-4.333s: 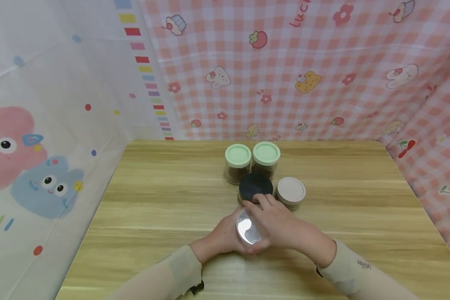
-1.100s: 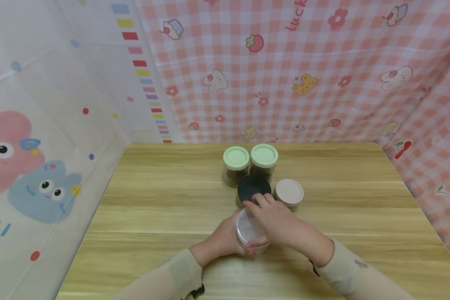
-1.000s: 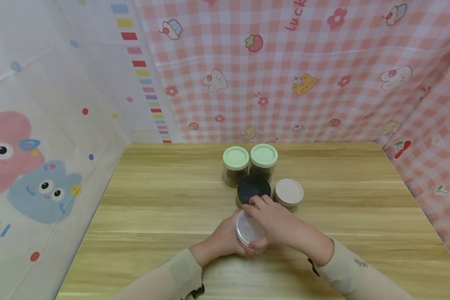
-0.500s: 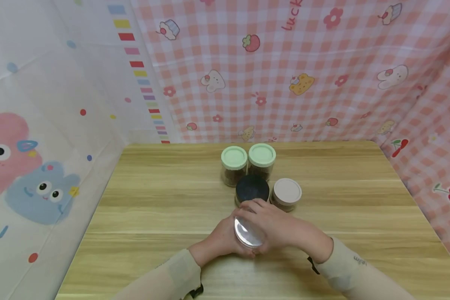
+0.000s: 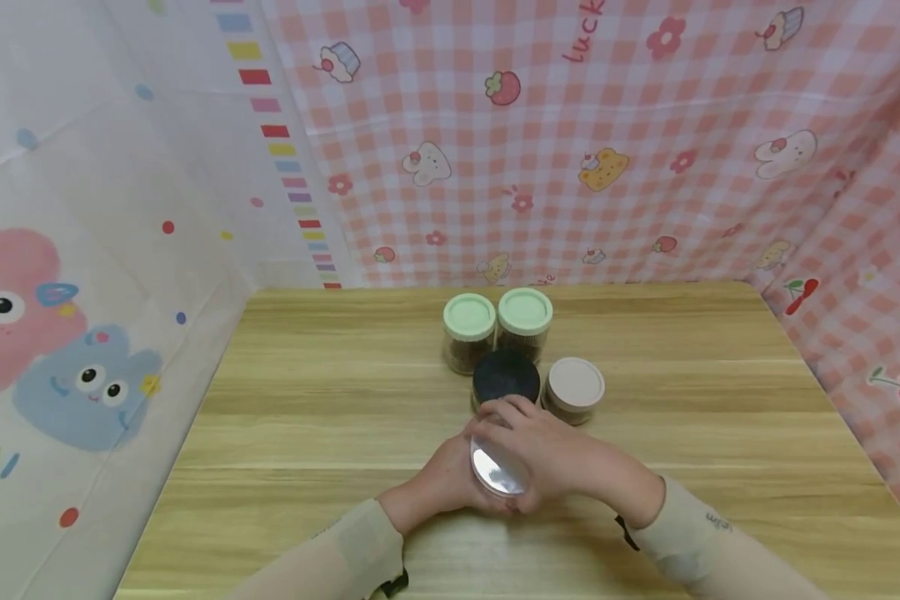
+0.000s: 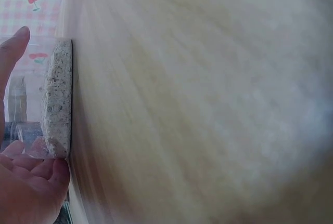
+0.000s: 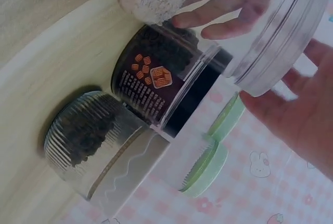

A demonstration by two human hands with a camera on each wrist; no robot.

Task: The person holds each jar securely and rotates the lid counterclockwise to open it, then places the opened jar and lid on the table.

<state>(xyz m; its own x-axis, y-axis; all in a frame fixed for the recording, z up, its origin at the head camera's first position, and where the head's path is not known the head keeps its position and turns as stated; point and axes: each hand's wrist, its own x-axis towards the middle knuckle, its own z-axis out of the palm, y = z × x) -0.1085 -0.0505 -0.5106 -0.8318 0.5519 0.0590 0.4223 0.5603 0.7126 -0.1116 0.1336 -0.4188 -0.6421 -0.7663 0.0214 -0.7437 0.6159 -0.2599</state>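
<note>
A clear jar with a clear lid (image 5: 497, 473) stands on the table near the middle front. Pale, grainy flakes (image 6: 58, 99) cover its bottom in the left wrist view. My left hand (image 5: 447, 477) grips the jar's body, its fingers and thumb wrapped around the side. From above, my right hand (image 5: 551, 446) holds the rim of the lid with bent fingers and thumb. In the right wrist view the lid (image 7: 283, 42) sits on the jar. Just behind the jar is a black-lidded jar (image 5: 506, 379), its front edge partly hidden by my right fingers.
A jar with a whitish lid (image 5: 574, 385) stands right of the black-lidded one. Behind them are two green-lidded jars (image 5: 469, 321) with dark contents. A pink checked cloth (image 5: 525, 150) hangs at the back edge of the wooden table (image 5: 330, 375).
My right hand's fingers have shifted around the lid and drawn in towards the left hand. The left hand keeps its grip on the jar, and the other jars stay put.
</note>
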